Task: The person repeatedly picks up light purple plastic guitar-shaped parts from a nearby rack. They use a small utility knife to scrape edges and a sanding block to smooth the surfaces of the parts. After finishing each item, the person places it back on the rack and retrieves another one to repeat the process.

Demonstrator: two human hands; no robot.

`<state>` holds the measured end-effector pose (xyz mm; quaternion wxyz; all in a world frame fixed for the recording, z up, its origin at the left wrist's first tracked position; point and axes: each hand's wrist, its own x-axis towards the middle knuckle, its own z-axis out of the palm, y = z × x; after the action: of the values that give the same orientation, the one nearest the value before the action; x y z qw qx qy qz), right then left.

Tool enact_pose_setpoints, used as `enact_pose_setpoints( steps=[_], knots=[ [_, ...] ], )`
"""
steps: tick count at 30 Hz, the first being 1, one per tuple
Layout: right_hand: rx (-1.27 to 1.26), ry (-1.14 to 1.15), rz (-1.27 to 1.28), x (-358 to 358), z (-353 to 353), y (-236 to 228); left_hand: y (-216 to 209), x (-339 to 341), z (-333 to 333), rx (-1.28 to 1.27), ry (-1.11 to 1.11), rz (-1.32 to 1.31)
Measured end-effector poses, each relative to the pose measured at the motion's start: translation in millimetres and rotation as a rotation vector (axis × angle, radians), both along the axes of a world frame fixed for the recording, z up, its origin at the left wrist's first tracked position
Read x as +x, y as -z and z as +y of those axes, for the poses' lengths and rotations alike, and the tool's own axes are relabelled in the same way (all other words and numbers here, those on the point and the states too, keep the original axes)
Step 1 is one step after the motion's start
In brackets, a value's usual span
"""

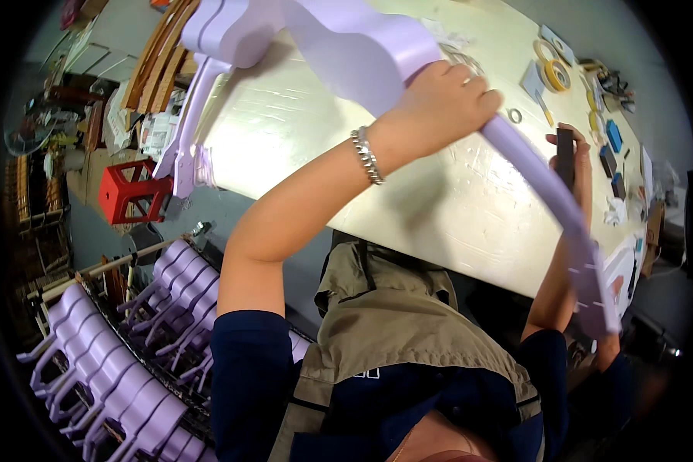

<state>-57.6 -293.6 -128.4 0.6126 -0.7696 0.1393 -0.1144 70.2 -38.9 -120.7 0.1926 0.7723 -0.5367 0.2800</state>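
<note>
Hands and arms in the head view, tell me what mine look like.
Your left hand and right hand are ungloved. Both sleeves are short and dark navy, leaving the forearms bare. A chunky, silver-coloured chain bracelet circles the left wrist.

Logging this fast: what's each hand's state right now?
Left hand: closed, holding the lilac curved piece.
Right hand: closed, holding a dark block.
</note>
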Motion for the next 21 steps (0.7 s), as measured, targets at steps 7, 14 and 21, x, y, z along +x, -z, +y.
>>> enact_pose_setpoints(
  steps=[7,14,21],
  knots=[
    [-0.112,-0.089,0.215,-55,50,64,100,-18,22,0.179,0.046,-0.107],
    [-0.358,-0.211,0.265,-85,45,95,131,-38,26,0.362,-0.003,-0.028],
    [-0.491,-0.340,0.216,-98,44,106,41,-10,30,0.197,0.037,0.154]
  ],
)
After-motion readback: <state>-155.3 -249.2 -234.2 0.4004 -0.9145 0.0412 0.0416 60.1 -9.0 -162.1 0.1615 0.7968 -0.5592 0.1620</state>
